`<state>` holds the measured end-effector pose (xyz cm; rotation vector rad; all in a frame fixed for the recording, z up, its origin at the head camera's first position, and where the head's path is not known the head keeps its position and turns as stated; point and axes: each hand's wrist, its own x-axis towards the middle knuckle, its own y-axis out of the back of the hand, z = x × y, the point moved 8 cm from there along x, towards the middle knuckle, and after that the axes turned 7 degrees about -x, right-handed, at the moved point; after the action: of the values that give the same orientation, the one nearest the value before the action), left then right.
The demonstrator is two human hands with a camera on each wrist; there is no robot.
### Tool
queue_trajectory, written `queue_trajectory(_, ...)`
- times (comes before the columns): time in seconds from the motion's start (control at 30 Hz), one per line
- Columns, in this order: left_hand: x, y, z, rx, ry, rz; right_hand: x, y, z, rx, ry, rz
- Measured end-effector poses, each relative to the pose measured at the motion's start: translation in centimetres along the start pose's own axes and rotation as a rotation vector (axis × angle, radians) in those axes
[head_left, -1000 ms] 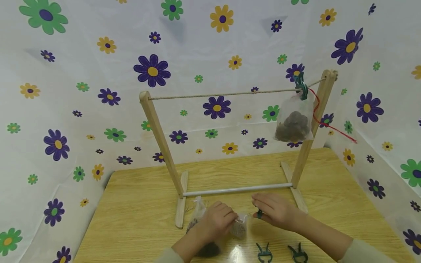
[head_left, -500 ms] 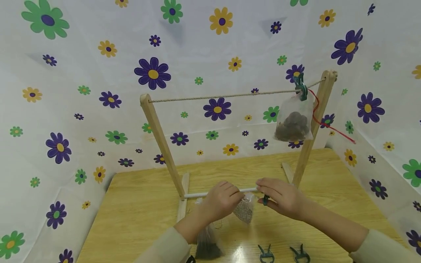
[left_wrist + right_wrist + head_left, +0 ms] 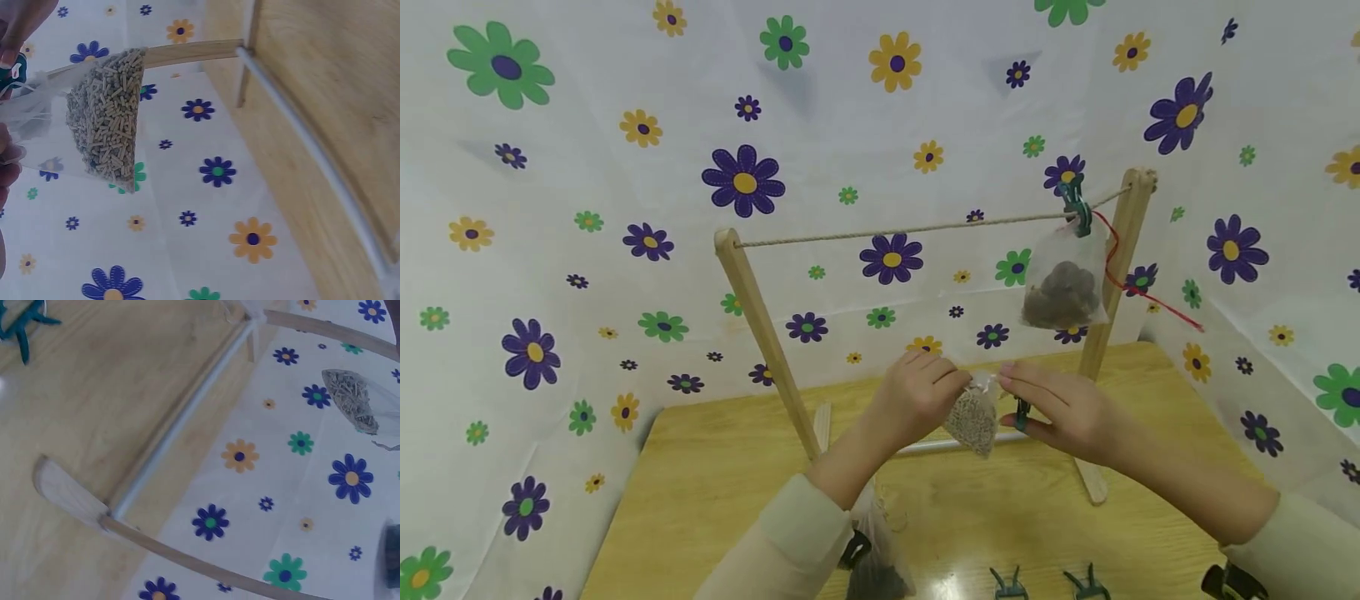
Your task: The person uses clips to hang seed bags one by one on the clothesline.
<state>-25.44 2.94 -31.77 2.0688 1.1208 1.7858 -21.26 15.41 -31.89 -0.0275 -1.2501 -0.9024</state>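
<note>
In the head view my left hand (image 3: pixel 917 392) grips the gathered top of a small clear bag (image 3: pixel 973 421). Tan pellets (image 3: pixel 109 119) fill the bag's lower part, seen closely in the left wrist view. Facing it, my right hand (image 3: pixel 1075 412) pinches a dark green spring clip (image 3: pixel 1022 413) between thumb and fingers. Its upper fingertips are close to the bag's top; whether they touch it I cannot tell. Both hands are raised in front of the wooden stand, below its rope (image 3: pixel 902 232).
From the rope's right end hangs a bag of brown lumps (image 3: pixel 1062 296), held by a green clip (image 3: pixel 1077 207), with a red string (image 3: pixel 1150 298) trailing. A bag with dark contents (image 3: pixel 876 575) lies on the table (image 3: pixel 700 500). Two green clips lie at the front, one clip (image 3: pixel 1010 585) left of the other.
Both hands have risen from near the table toward the rope. The pellet bag has lifted off with the left hand, and the clip has moved up with the right hand.
</note>
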Motion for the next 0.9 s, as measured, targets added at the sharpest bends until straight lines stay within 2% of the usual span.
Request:
queue_trajectory(0.17, 2.5, 0.3, -1.5, 0.031, 0.020, -0.012, 2.0, 1.4, 2.0, 0.018, 0.011, 0.035)
queue_trajectory(0.33, 4.5, 0.6, -3.2, 0.026, 0.047, -0.023, 4.0, 2.8, 4.3, 0.029, -0.036, 0.080)
queue_trajectory(0.43, 5.2, 0.8, -4.0, 0.014, 0.076, -0.014, 5.5, 3.6, 5.5, 0.014, -0.080, 0.064)
queue_trajectory(0.63, 6.6, 1.3, -5.5, 0.003, 0.163, 0.022, 8.2, 4.4, 7.8, -0.012, -0.179, -0.028)
queue_trajectory(0.73, 7.2, 1.4, -6.1, -0.024, 0.211, 0.037, 9.3, 4.5, 9.5, 0.055, -0.288, -0.045)
queue_trajectory(0.8, 7.6, 1.3, -6.6, -0.050, 0.253, 0.043, 9.9, 4.4, 10.9, 0.151, -0.419, -0.057)
queue_trajectory(0.9, 8.1, 1.0, -7.2, -0.097, 0.326, 0.045, 10.3, 3.9, 12.8, 0.334, -0.660, -0.075)
